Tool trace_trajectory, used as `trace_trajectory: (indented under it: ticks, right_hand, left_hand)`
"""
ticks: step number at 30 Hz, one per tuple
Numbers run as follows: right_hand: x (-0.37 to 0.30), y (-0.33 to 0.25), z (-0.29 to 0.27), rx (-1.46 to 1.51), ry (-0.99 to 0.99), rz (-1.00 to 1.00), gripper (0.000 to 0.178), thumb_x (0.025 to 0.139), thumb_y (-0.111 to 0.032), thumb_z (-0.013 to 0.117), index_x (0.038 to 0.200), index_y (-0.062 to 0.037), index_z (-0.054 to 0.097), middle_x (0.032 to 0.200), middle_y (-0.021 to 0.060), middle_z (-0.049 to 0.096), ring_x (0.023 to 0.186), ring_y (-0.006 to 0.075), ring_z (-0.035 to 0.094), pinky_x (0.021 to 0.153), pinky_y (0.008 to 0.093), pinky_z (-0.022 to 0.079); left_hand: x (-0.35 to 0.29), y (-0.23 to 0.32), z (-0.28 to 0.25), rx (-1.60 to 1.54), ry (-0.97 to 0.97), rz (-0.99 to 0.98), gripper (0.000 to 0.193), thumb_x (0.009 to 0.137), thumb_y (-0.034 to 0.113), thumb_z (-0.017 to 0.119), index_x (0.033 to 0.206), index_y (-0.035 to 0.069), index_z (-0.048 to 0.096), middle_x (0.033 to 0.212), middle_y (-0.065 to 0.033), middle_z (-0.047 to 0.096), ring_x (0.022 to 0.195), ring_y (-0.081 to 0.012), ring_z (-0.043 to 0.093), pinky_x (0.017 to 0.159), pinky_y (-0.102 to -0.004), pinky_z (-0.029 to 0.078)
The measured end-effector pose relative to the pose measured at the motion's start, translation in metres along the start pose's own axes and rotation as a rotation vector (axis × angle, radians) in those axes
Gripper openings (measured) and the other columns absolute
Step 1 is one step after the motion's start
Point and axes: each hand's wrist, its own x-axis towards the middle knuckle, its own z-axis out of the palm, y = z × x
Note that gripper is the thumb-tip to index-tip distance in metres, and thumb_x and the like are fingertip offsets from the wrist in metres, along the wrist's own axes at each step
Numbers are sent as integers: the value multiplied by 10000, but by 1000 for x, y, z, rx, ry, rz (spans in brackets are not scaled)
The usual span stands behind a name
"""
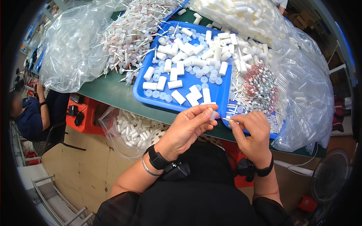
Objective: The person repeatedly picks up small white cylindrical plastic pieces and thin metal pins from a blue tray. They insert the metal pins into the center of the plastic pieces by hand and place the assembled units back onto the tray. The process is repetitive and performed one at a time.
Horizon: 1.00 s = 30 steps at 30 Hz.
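My left hand (184, 132) is closed in a pinch on a small translucent white plastic disc (213, 115), held over the near edge of the blue tray (222, 91). A short gap to the right, my right hand (253, 137) pinches a thin white stick-like part (227, 119). Its tip points at the disc, and a fine reddish line shows between the two. In the tray lie white foam-like cylinders (175, 84) and loose translucent discs (155, 94). Just beyond my right hand is a heap of thin parts with red wires (260, 84).
Left of the tray, stick parts fitted with discs (126, 41) are piled on the green table (107, 88). Clear plastic bags (73, 49) flank the work area; one at the back holds white cylinders (241, 15). Below hangs another bag of cylinders (135, 128). A person (32, 113) sits at left.
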Motion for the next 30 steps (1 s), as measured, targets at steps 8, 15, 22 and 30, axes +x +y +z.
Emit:
trace_trajectory:
  ticks: [8, 15, 22, 30]
  right_hand:
    - [-5, 0, 2, 159, -76, 193, 69, 842, -70, 757, 818, -60, 693, 562, 19, 530, 506, 192, 514, 565, 346, 359]
    - [-3, -6, 5, 155, -64, 195, 60, 852, -69, 755, 837, -64, 698, 614, 37, 599, 539, 208, 566, 575, 353, 380]
    - [-9, 0, 26, -19, 87, -47, 83, 846, -21, 738, 881, -58, 673, 699, 55, 631, 584, 240, 554, 576, 377, 372]
    - [-11, 16, 19, 356, -66, 255, 62, 895, -69, 709, 932, -19, 711, 839, 107, 702, 666, 279, 610, 652, 376, 465]
  left_hand:
    - [-1, 0, 4, 27, 26, 25, 400, 995, 204, 681, 1314, -23, 597, 1097, -68, 697, 909, -104, 661, 827, -237, 536]
    - [1, -10, 7, -22, 15, 7, 375, 1000, 203, 675, 1296, -16, 609, 1068, -56, 697, 909, -101, 660, 832, -240, 540]
    - [4, -27, 6, -207, -53, -84, 338, 1017, 244, 648, 1259, 7, 641, 1069, -33, 679, 938, -98, 654, 834, -249, 554]
    - [0, -19, 9, 107, 85, 32, 373, 1038, 286, 608, 1282, 4, 609, 1082, -71, 701, 924, -134, 687, 789, -270, 574]
